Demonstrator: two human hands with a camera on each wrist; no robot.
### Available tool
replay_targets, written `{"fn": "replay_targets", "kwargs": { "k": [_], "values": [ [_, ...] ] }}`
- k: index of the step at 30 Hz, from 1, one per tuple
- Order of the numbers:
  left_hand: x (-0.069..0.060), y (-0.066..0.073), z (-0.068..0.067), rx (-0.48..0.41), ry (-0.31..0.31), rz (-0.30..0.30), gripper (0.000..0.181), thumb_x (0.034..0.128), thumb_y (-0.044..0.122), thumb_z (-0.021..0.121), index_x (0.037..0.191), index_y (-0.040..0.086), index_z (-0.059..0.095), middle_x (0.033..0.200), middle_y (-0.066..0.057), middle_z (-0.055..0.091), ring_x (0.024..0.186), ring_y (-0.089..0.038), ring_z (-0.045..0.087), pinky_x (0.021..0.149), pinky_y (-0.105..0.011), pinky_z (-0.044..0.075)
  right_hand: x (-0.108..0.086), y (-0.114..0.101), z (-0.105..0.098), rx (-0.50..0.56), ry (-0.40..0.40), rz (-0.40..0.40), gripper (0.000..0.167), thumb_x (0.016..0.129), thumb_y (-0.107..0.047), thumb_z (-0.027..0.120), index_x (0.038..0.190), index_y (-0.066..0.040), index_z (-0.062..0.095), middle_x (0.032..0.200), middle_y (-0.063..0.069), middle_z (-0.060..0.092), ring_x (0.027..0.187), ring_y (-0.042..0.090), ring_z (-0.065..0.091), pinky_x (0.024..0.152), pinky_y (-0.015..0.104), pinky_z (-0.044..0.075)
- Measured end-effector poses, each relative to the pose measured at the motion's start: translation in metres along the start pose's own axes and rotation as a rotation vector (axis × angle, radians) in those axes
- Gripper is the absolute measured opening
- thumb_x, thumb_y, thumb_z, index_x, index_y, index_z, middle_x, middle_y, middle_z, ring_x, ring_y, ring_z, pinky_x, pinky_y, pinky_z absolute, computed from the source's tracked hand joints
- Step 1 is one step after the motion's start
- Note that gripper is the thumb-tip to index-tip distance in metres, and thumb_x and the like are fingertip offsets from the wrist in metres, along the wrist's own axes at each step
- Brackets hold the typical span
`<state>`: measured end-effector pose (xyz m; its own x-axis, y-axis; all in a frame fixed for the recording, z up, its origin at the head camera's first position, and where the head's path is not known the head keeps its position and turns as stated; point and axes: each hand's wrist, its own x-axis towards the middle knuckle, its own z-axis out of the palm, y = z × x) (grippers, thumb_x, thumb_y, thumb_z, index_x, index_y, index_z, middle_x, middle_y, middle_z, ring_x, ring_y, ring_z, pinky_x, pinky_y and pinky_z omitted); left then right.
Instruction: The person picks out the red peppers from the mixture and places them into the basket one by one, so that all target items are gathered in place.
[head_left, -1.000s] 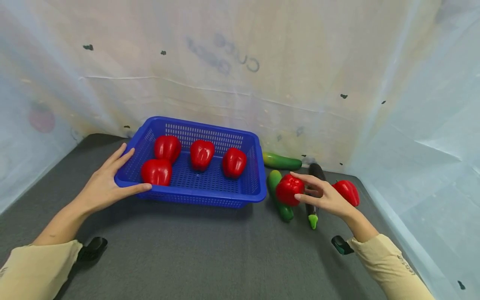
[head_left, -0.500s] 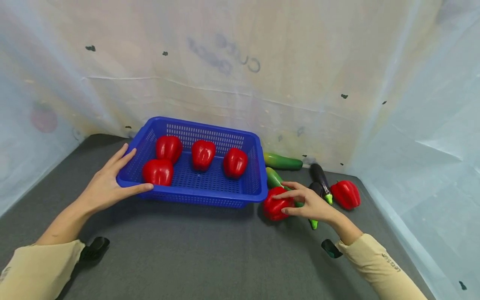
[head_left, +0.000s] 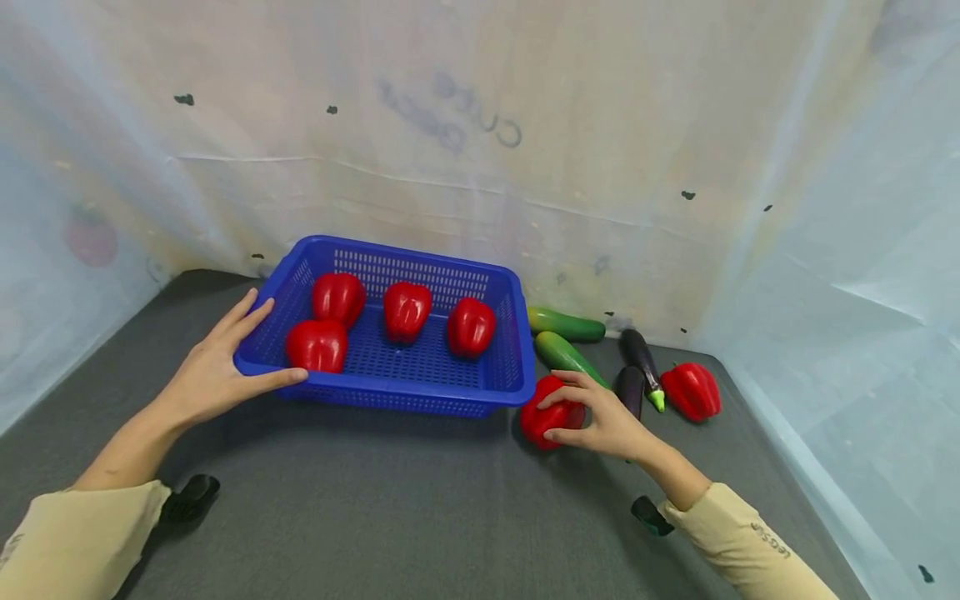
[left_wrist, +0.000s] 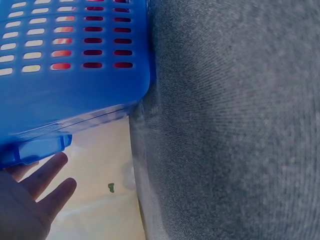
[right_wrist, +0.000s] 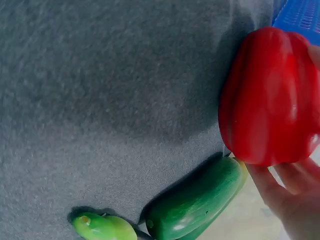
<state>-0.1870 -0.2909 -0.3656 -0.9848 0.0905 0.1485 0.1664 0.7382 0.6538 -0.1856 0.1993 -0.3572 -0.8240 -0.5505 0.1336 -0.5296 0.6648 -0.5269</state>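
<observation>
At the right of the head view my right hand (head_left: 602, 422) holds a red bell pepper (head_left: 534, 417), fingertips on its top and right side. It is close to the front right corner of a blue plastic basket (head_left: 420, 396). I cannot tell whether it touches the table. In the right wrist view the bell pepper (right_wrist: 272, 100) is large, with fingers below it. My left hand (head_left: 210, 371) spans the basket's front left corner, thumb along the front rim, outstretched fingers at the left rim. Several red bell peppers (head_left: 406, 311) lie inside the basket.
Right of the basket lie a green-yellow cucumber-like vegetable (head_left: 566, 324), another green one (head_left: 570, 358), and two dark eggplants (head_left: 639, 354). Another red bell pepper (head_left: 692, 392) is farthest right. Plastic sheeting (head_left: 600, 150) walls the back and sides of the grey table (head_left: 390, 508).
My right hand has carried the red bell pepper left and toward me, away from the green vegetable and eggplants. The left hand and basket have stayed in place.
</observation>
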Motion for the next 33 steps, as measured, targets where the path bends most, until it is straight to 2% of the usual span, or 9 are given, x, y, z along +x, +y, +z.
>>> {"fn": "replay_targets", "kwargs": {
  "k": [6, 11, 20, 26, 33],
  "values": [
    [0.0, 0.001, -0.001, 0.001, 0.0, -0.001, 0.106, 0.0779, 0.05, 0.072, 0.155, 0.013, 0.01, 0.161, -0.015, -0.006, 0.14, -0.057, 0.006, 0.092, -0.082, 0.022, -0.004, 0.002, -0.002, -0.031, 0.019, -0.026, 0.028, 0.078, -0.021, 0.08, 0.104, -0.021, 0.07, 0.144, 0.012, 0.046, 0.133, 0.034, 0.043, 0.091, 0.052, 0.051],
    [0.001, 0.003, -0.001, -0.005, 0.001, 0.0, 0.106, 0.0776, 0.051, 0.072, 0.155, 0.015, 0.009, 0.162, -0.014, -0.007, 0.14, -0.056, 0.005, 0.092, -0.082, 0.022, -0.005, 0.006, -0.005, -0.066, 0.103, -0.056, 0.029, 0.076, -0.018, 0.081, 0.104, -0.019, 0.071, 0.144, 0.014, 0.045, 0.13, 0.035, 0.045, 0.089, 0.052, 0.052],
    [0.0, 0.001, -0.001, 0.003, -0.002, -0.004, 0.107, 0.0772, 0.051, 0.072, 0.155, 0.014, 0.009, 0.161, -0.016, -0.006, 0.14, -0.056, 0.005, 0.091, -0.081, 0.023, -0.001, 0.002, -0.029, -0.072, 0.184, -0.017, 0.031, 0.077, -0.018, 0.081, 0.107, -0.018, 0.07, 0.148, 0.012, 0.041, 0.133, 0.033, 0.042, 0.093, 0.056, 0.049],
    [0.001, 0.002, 0.0, 0.01, 0.001, 0.002, 0.107, 0.0765, 0.051, 0.073, 0.155, 0.014, 0.01, 0.161, -0.016, -0.005, 0.14, -0.055, 0.007, 0.092, -0.081, 0.025, 0.009, -0.006, -0.052, -0.09, 0.256, -0.056, 0.034, 0.076, -0.014, 0.081, 0.108, -0.015, 0.07, 0.147, 0.014, 0.041, 0.131, 0.035, 0.042, 0.093, 0.058, 0.048],
    [-0.001, 0.002, 0.0, 0.001, 0.015, 0.001, 0.106, 0.0765, 0.05, 0.073, 0.155, 0.014, 0.011, 0.161, -0.016, -0.005, 0.14, -0.056, 0.007, 0.092, -0.081, 0.024, 0.034, -0.021, -0.071, -0.11, 0.3, -0.083, 0.035, 0.076, -0.014, 0.081, 0.109, -0.014, 0.069, 0.148, 0.012, 0.04, 0.131, 0.035, 0.042, 0.086, 0.056, 0.053]
  ]
}}
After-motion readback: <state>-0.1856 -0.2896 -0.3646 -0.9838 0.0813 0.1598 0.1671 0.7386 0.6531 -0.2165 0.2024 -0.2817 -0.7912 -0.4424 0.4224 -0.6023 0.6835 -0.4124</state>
